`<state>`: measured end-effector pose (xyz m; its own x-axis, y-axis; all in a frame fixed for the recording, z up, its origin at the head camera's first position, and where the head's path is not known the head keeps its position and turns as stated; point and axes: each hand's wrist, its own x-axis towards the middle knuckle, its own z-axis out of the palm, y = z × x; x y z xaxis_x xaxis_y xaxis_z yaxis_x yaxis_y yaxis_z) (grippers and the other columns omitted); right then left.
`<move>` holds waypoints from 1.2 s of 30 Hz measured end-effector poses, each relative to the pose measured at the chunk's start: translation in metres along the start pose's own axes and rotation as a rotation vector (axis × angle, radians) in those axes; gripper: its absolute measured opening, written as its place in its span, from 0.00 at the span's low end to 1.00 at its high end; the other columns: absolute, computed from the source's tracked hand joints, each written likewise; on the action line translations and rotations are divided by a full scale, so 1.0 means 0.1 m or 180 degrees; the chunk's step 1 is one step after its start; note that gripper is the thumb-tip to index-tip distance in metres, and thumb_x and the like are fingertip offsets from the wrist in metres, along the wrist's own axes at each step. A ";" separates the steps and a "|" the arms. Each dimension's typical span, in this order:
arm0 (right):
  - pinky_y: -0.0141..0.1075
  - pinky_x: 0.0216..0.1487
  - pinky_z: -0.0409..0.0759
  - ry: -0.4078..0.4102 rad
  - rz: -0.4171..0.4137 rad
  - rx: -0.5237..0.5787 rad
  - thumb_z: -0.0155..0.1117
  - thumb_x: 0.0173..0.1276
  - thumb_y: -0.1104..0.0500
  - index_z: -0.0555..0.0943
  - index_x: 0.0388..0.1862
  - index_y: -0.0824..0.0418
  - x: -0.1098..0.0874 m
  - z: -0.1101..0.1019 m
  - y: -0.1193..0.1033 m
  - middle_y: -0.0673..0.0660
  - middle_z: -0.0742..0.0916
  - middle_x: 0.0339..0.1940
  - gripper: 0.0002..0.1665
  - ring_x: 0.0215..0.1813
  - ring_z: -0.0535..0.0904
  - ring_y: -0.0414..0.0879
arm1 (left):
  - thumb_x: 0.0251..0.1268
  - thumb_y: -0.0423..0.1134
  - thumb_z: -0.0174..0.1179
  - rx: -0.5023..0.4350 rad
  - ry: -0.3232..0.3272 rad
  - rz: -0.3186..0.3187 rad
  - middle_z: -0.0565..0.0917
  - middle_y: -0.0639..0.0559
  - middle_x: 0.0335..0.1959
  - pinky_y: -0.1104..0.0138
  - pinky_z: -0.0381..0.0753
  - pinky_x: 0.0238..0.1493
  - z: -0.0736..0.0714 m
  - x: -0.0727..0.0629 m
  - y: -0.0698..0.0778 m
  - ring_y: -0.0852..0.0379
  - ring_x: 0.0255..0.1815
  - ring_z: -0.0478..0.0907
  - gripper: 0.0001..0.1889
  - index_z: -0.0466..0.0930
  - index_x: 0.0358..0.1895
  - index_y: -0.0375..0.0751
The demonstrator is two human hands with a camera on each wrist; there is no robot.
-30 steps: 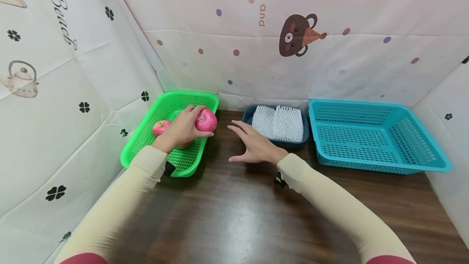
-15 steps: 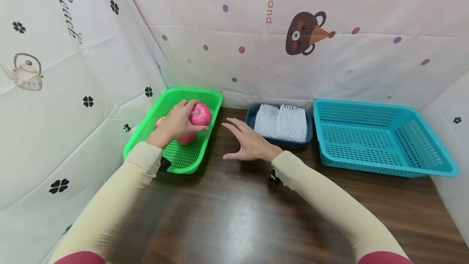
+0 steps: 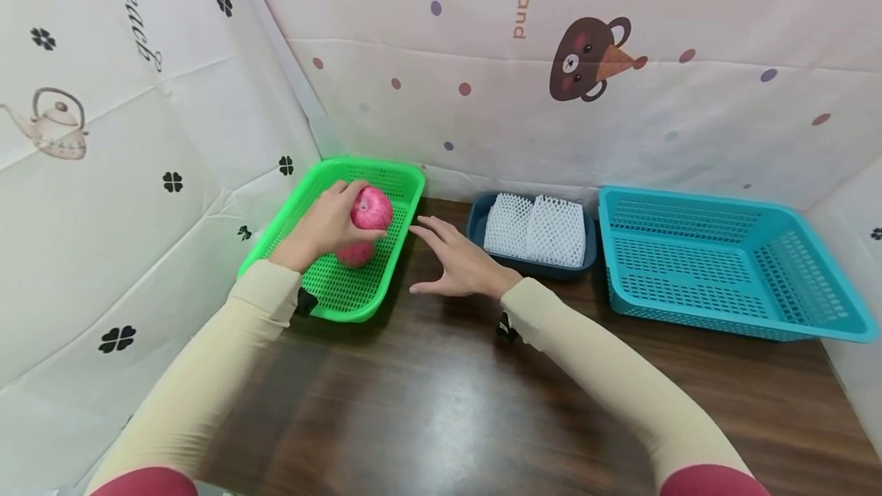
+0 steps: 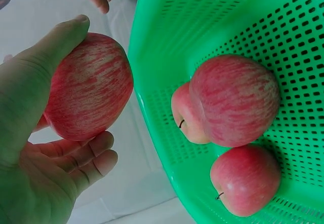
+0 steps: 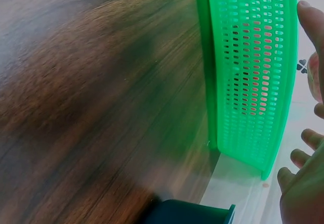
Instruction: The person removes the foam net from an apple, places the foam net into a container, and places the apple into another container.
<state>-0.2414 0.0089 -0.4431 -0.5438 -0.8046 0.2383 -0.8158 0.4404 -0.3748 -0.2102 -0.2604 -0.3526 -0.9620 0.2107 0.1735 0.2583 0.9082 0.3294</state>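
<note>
My left hand [image 3: 320, 224] grips a red apple [image 3: 372, 209] between thumb and fingers, above the green basket [image 3: 344, 315]. The left wrist view shows the held apple [image 4: 91, 87] beside the basket's rim, striped red and pale. Inside the basket sit a large apple [image 4: 235, 100], a second one [image 4: 185, 113] partly hidden behind it, and a smaller apple [image 4: 245, 180] with a stem. My right hand [image 3: 462, 262] hovers just right of the basket's rim, fingers spread and holding nothing. The right wrist view catches its fingers at the edge, beyond the basket's side wall [image 5: 248, 82].
A dark blue tray [image 3: 551, 269] holds two white foam net sleeves [image 3: 534, 230], to the right of my right hand. Farther right stands a turquoise basket [image 3: 689, 270]. Printed cloth [image 3: 482, 113] encloses the brown wooden table [image 3: 441, 404] at the back and sides.
My left hand has carried the apple from near the basket's right rim leftward, farther over the basket. My right hand has followed left toward the rim, still spread. The head view has shifted slightly.
</note>
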 end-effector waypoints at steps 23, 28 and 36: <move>0.49 0.80 0.56 -0.0275 0.0082 -0.0046 0.66 0.65 0.28 0.55 0.84 0.59 0.18 0.06 -0.09 0.61 0.56 0.84 0.61 0.84 0.48 0.55 | 0.51 0.56 0.79 0.0029 0.0014 -0.0114 0.75 0.34 0.56 0.43 0.83 0.52 -0.10 -0.08 -0.10 0.36 0.54 0.79 0.48 0.67 0.72 0.36; 0.47 0.81 0.52 -0.0311 0.0106 -0.0078 0.64 0.66 0.28 0.57 0.83 0.62 0.20 0.08 -0.10 0.60 0.56 0.85 0.59 0.84 0.49 0.53 | 0.51 0.56 0.79 0.0015 0.0002 -0.0147 0.75 0.35 0.56 0.43 0.83 0.53 -0.10 -0.09 -0.13 0.38 0.54 0.78 0.48 0.67 0.72 0.36; 0.47 0.80 0.57 -0.0306 0.0237 -0.0058 0.61 0.69 0.28 0.59 0.82 0.60 0.23 0.11 -0.12 0.58 0.57 0.84 0.56 0.83 0.53 0.54 | 0.52 0.53 0.79 -0.0059 0.0011 -0.0189 0.74 0.33 0.58 0.42 0.82 0.54 -0.14 -0.09 -0.19 0.36 0.57 0.77 0.47 0.67 0.71 0.35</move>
<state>-0.2422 -0.0194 -0.4425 -0.5825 -0.8035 0.1232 -0.7778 0.5068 -0.3717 -0.2053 -0.2844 -0.3474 -0.9754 0.1554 0.1564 0.2024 0.9121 0.3564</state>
